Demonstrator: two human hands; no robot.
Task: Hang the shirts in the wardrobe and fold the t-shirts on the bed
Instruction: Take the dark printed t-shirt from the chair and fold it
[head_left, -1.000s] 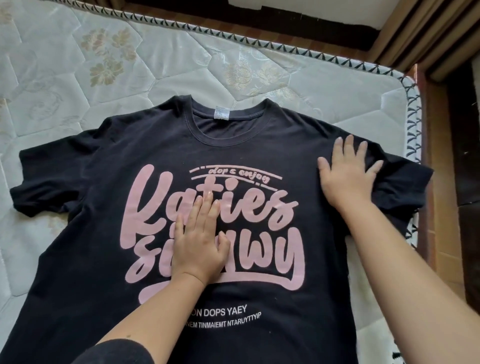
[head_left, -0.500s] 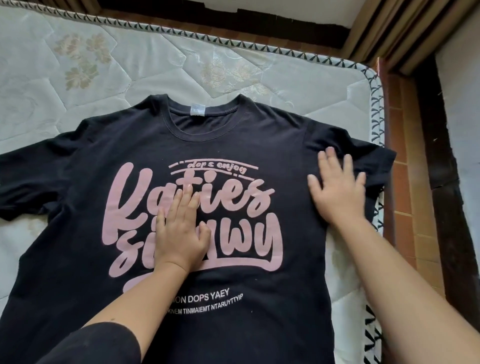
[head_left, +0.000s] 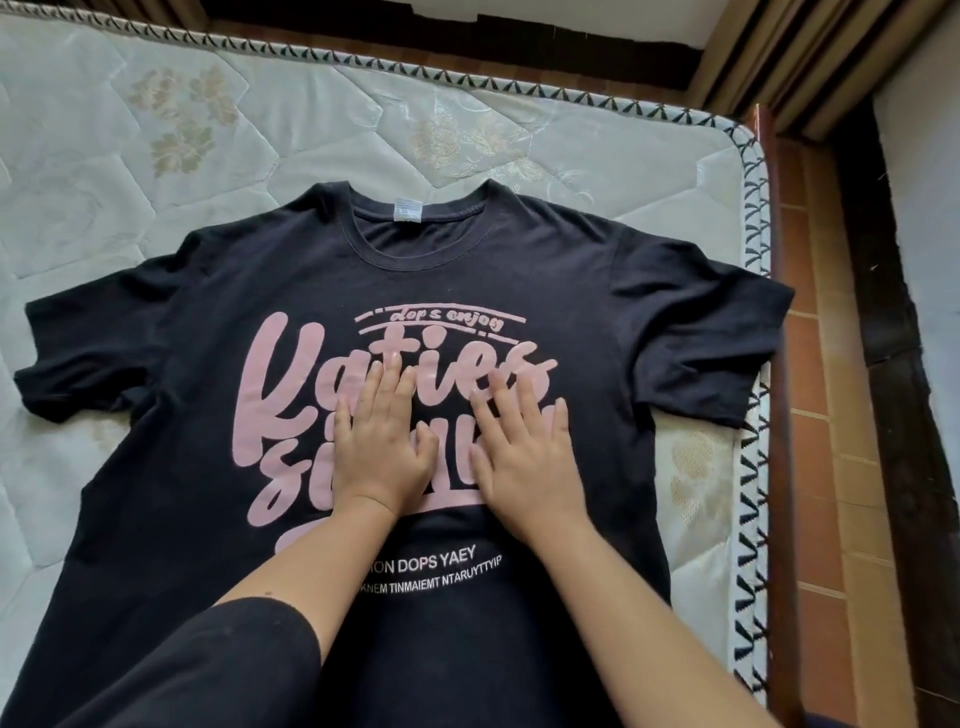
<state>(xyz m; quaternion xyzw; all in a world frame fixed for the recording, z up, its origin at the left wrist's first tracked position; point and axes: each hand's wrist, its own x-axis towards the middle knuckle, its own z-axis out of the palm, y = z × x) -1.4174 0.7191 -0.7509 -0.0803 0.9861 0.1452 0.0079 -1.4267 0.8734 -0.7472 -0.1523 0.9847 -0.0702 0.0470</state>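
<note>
A black t-shirt (head_left: 197, 395) with large pink lettering lies spread face up on the bed, collar away from me, both sleeves out to the sides. My left hand (head_left: 382, 441) presses flat on the middle of the print, fingers straight and together. Just to its right, my right hand (head_left: 524, 452) lies flat on the print too, fingers straight. Neither hand holds any cloth. The right sleeve (head_left: 727, 332) reaches the bed's right edge.
The white quilted mattress (head_left: 260, 130) with a patterned border runs behind and to both sides of the shirt. A wooden bed frame rail (head_left: 779, 364) borders the right side, with orange floor tiles (head_left: 821, 415) and a dark wooden strip (head_left: 893, 322) beyond it.
My right hand slid left from the shirt's right shoulder area to the centre, and now rests beside my left hand. The left hand stayed on the print.
</note>
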